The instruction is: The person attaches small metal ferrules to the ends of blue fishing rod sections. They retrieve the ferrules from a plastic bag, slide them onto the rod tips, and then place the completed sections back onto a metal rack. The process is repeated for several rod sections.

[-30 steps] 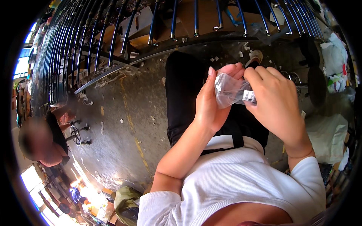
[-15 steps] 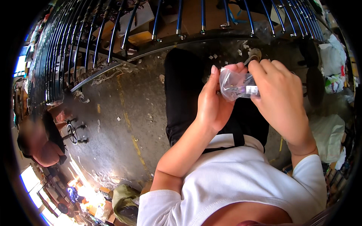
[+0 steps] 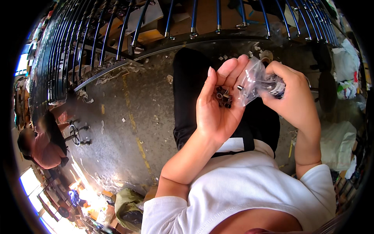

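A cluster of small dark metal sleeves [image 3: 223, 97] rests in the upturned palm of my left hand [image 3: 218, 107], which holds them with its fingers cupped and the thumb apart. My right hand [image 3: 290, 91] is closed around a clear plastic bag [image 3: 253, 80]. The bag's loose mouth hangs over the left palm, beside the fingers. Inside the gripped end, a white printed label shows, with dark contents that I cannot make out. One shiny metal sleeve [image 3: 240, 87] lies at the bag's mouth, close to the left fingers.
Long thin rods with blue and dark shafts and small metal rings [image 3: 193, 23] stand in a row ahead, above a rail [image 3: 103, 78]. Cardboard lies behind them. A person [image 3: 44, 144] sits at far left by a wheeled chair [image 3: 74, 134]. White sacks [image 3: 337, 144] stand at right.
The bag and my right hand have moved right, away from the left palm. The palm has turned up more, and the small metal sleeves now show in it.
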A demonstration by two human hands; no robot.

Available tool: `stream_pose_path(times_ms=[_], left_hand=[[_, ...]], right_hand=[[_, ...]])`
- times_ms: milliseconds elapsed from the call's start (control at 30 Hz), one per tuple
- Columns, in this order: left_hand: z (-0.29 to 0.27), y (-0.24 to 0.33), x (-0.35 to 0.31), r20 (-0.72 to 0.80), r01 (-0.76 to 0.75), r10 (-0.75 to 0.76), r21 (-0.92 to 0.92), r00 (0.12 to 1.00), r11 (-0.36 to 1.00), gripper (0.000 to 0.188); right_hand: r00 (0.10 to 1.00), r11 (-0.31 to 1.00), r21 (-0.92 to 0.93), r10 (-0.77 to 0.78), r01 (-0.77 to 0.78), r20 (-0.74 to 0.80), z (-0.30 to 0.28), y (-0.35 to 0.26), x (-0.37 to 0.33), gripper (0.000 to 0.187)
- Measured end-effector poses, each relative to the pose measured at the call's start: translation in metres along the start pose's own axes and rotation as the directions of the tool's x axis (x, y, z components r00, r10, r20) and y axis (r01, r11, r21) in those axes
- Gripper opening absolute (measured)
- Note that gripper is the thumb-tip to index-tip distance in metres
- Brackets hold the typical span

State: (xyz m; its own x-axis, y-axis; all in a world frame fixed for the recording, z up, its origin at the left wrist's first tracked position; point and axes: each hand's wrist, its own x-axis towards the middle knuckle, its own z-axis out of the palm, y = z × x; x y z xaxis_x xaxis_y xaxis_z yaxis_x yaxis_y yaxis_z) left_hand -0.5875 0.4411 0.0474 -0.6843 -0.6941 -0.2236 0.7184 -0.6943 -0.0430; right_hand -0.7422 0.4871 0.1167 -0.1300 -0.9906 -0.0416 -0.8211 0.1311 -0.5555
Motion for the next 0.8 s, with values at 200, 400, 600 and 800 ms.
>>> stream_pose_path(times_ms=[200,400,600,800], left_hand=[[0.012,-0.002,-0.004,-0.079,-0.052,0.052,-0.005,0.996,0.999,0.034],[0.007,0.001,-0.010,0.005,-0.031,0.031,0.294,0.999,0.955,0.038],[0.027,-0.010,-0.024,0.459,-0.421,0.172,0.881,0.872,-0.216,0.084],[0.068,-0.018,-0.008,0.545,-0.434,0.065,0.728,0.836,-0.530,0.028]], right_hand=[[0.992,0.673,0.735,-0.015,-0.082,0.124,0.021,0.027,-0.006,0.029],[0.982,0.325,0.927,0.047,-0.187,0.181,0.045,0.033,-0.018,0.036],[0.987,0.263,0.957,0.134,-0.121,0.088,0.049,0.027,-0.023,0.039],[0.997,0.415,0.909,0.044,0.038,-0.061,0.036,0.024,-0.032,0.052]])
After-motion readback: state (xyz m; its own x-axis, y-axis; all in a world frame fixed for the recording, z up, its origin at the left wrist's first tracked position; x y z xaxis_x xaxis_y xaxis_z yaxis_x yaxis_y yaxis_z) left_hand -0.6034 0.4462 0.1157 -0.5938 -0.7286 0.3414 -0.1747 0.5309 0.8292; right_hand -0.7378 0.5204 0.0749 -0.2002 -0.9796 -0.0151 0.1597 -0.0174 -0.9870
